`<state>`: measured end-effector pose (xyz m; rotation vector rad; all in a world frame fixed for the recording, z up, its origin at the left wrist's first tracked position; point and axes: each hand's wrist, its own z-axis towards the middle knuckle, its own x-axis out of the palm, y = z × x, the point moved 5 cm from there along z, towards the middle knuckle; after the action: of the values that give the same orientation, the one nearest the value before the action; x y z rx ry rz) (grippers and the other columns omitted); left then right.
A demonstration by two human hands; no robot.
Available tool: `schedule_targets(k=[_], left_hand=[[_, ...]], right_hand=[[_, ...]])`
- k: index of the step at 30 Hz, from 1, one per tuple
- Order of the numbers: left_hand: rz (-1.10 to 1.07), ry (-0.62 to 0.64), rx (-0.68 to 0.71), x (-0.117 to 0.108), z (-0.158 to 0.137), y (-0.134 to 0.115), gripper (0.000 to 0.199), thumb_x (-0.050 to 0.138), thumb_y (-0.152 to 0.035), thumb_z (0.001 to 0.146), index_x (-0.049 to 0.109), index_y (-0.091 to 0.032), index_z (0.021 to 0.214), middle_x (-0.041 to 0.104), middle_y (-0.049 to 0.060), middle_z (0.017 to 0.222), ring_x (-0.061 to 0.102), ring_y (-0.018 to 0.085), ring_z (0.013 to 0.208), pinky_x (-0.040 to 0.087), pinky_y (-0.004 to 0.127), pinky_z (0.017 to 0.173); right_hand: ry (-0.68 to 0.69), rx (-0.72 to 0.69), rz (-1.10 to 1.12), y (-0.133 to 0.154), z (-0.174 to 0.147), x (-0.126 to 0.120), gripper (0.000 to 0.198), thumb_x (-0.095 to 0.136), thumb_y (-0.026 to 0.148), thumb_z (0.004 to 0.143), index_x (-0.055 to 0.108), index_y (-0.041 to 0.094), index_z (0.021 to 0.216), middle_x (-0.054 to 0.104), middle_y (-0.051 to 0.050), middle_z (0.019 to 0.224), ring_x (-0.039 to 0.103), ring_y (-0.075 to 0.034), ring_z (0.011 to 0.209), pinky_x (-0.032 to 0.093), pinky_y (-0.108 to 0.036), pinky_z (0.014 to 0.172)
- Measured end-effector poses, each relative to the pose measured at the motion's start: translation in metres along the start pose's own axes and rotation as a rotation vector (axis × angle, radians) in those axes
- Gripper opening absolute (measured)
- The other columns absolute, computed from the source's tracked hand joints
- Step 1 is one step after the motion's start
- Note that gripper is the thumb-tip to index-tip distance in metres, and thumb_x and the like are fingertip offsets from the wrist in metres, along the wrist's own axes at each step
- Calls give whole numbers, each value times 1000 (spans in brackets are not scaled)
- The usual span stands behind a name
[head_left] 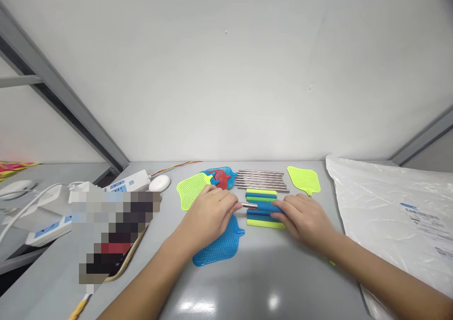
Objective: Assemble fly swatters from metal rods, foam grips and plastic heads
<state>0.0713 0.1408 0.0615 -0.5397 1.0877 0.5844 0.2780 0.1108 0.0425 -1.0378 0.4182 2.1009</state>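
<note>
Both hands work above the middle of the table (276,282). The left hand (212,206) has its grip closed around a rod (250,206), pinching it between thumb and curled fingers, with a shiny length sticking out to the right. The right hand (306,214) pinches a blue tube (267,206) near its right end, thumb below and fingers above. The rod's end meets the tube's left end; how far it goes in cannot be told. Just under and around the blue tube lie more tubes (261,223), yellow-green, green and blue, side by side. Behind these is a row of loose rods (262,181). A blue mesh head (217,247) lies partly under the left hand; green (191,192), red (221,174) and blue ones overlap behind it. Another green head (303,179) lies beyond the right hand, near a white bag (389,216).
</note>
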Motion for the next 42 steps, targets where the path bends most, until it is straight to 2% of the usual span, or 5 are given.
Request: schedule_targets(k=[14, 28, 33, 37, 42], left_hand=[[45, -119, 36, 10, 6, -30, 33, 38, -20, 98, 47, -18, 66, 54, -2, 59, 41, 13, 54, 32, 33, 69], [23, -153, 56, 11, 12, -31, 32, 36, -20, 98, 48, -18, 68, 55, -2, 60, 42, 12, 54, 30, 32, 68], [88, -202, 110, 11, 16, -25, 30, 41, -23, 98, 50, -17, 69, 55, -2, 62, 46, 13, 60, 29, 32, 70], [180, -269, 126, 6, 15, -14, 27, 43, -24, 98, 52, -17, 73, 56, -1, 64, 49, 14, 64, 30, 32, 71], [171, -301, 83, 3, 9, 0, 28, 40, -24, 99, 51, -17, 73, 59, -1, 66, 48, 13, 61, 30, 31, 71]], right_hand=[[94, -61, -38, 6, -4, 6, 27, 39, 27, 99, 50, 19, 75, 51, 1, 58, 40, -12, 48, 21, -28, 49], [67, -23, -2, 6, -2, 2, 22, 39, 27, 99, 49, 19, 81, 51, 2, 57, 41, -12, 47, 21, -27, 48], [112, 78, 132, -1, -1, 3, 17, 41, 28, 98, 51, 20, 88, 55, 2, 67, 48, -11, 54, 30, -24, 52], [149, 262, 230, -23, -9, 2, 15, 50, 37, 94, 53, 22, 91, 54, 2, 68, 46, -11, 53, 33, -25, 53], [303, 345, 496, -37, -15, 10, 20, 39, 35, 98, 51, 23, 88, 53, 2, 70, 48, -13, 60, 35, -25, 56]])
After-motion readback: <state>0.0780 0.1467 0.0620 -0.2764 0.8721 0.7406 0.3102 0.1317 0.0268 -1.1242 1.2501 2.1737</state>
